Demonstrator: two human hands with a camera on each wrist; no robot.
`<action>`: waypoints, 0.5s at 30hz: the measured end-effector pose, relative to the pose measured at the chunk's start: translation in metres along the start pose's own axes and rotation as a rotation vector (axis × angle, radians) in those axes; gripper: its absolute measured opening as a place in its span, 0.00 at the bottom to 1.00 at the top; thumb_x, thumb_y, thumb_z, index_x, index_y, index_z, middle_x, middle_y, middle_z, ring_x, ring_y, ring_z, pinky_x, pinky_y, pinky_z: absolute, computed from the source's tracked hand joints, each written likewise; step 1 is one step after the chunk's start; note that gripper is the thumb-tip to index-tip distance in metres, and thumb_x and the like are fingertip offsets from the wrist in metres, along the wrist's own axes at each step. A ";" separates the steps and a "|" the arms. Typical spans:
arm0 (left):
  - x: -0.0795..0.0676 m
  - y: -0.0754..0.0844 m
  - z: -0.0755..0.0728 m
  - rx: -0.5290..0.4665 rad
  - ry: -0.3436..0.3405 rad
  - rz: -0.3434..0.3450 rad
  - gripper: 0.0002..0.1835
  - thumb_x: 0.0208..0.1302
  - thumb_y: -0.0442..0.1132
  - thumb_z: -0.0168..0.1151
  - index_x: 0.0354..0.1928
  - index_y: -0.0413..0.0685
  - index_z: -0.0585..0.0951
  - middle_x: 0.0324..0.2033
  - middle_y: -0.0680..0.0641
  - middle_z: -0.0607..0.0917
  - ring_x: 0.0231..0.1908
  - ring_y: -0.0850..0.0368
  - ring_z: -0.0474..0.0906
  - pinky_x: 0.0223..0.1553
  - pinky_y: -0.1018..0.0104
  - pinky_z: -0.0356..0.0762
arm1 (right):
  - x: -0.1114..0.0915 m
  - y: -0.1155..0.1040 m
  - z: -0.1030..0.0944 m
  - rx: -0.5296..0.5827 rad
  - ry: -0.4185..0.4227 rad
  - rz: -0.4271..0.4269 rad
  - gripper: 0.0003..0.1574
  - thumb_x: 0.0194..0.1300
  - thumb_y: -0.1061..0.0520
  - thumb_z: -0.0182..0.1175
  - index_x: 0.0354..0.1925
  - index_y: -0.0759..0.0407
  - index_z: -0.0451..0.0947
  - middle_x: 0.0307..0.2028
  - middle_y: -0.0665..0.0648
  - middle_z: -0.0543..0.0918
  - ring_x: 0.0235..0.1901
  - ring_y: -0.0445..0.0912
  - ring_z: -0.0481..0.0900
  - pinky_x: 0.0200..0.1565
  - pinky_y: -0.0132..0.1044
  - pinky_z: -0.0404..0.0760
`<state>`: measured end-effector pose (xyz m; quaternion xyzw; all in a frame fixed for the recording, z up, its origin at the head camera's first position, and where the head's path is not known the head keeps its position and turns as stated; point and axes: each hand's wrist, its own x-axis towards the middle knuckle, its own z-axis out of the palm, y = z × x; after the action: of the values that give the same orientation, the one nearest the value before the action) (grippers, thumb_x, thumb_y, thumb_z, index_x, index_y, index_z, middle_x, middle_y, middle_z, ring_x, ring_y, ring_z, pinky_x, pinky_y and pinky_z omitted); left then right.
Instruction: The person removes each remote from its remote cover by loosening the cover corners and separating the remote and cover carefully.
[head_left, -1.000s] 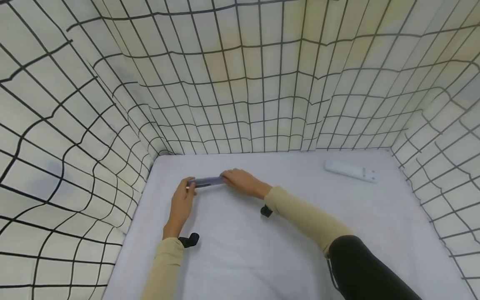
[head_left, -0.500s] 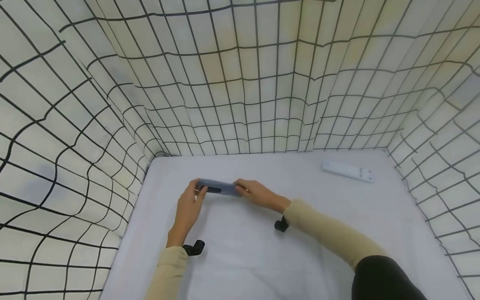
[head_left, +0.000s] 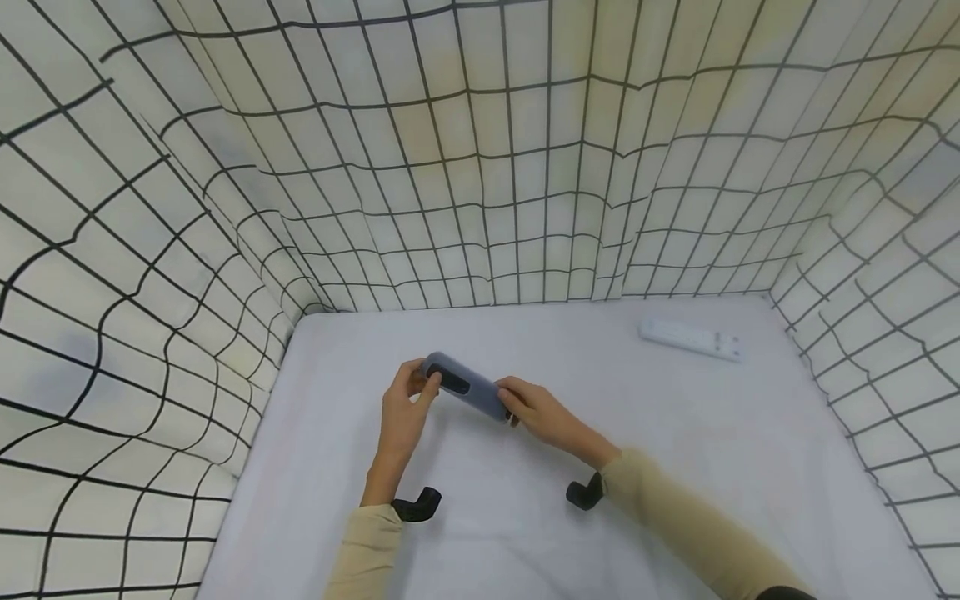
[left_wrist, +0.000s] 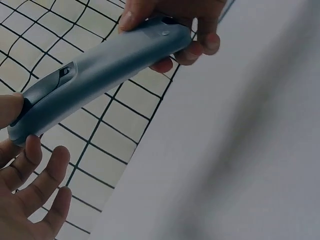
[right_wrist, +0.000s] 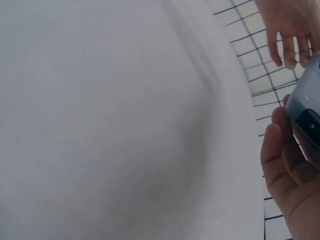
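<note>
A long blue-grey case (head_left: 480, 398) with rounded ends and a dark inset panel (head_left: 454, 382) is held above the white table between both hands. My left hand (head_left: 405, 412) pinches its left end, thumb on the dark panel and the other fingers beneath and spread, as the left wrist view shows. My right hand (head_left: 551, 417) grips the opposite end, fingers curled around it. In the left wrist view the case (left_wrist: 107, 70) slants upward, with a small slot beside the panel. The right wrist view catches only one end, where a dark patch (right_wrist: 310, 126) shows.
A flat white oblong object (head_left: 690, 339) with small marks at one end lies at the back right of the white table (head_left: 570, 333). Pale curtains (head_left: 517, 175) with a black grid surround the table at the back and sides.
Both hands have brought the case rightward and nearer, tipping its right end down toward me. It has turned from nearly edge-on, so the dark panel now shows. The white object stays put.
</note>
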<state>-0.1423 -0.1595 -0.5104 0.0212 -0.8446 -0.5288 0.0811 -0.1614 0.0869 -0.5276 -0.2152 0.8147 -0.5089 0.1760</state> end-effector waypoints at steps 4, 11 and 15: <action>-0.003 0.009 0.010 -0.150 -0.023 -0.020 0.19 0.73 0.46 0.66 0.60 0.46 0.80 0.46 0.43 0.87 0.43 0.61 0.84 0.54 0.60 0.78 | -0.019 -0.001 0.004 0.108 0.029 0.016 0.21 0.85 0.51 0.45 0.64 0.60 0.74 0.50 0.64 0.83 0.39 0.46 0.81 0.47 0.57 0.85; -0.008 0.023 0.026 -0.302 -0.059 -0.048 0.18 0.73 0.44 0.67 0.59 0.44 0.81 0.45 0.46 0.85 0.44 0.63 0.83 0.53 0.73 0.80 | -0.045 0.000 0.016 0.253 0.114 0.036 0.23 0.85 0.51 0.45 0.65 0.63 0.73 0.52 0.68 0.82 0.40 0.46 0.82 0.48 0.50 0.87; -0.012 0.027 0.035 -0.373 -0.082 -0.065 0.18 0.73 0.42 0.67 0.60 0.45 0.81 0.46 0.51 0.84 0.49 0.62 0.82 0.55 0.73 0.79 | -0.055 0.002 0.023 0.347 0.151 0.062 0.24 0.85 0.50 0.46 0.66 0.63 0.72 0.53 0.68 0.81 0.41 0.47 0.82 0.49 0.46 0.86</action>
<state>-0.1343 -0.1149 -0.5025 0.0114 -0.7334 -0.6789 0.0321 -0.1038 0.0996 -0.5356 -0.1177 0.7319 -0.6507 0.1645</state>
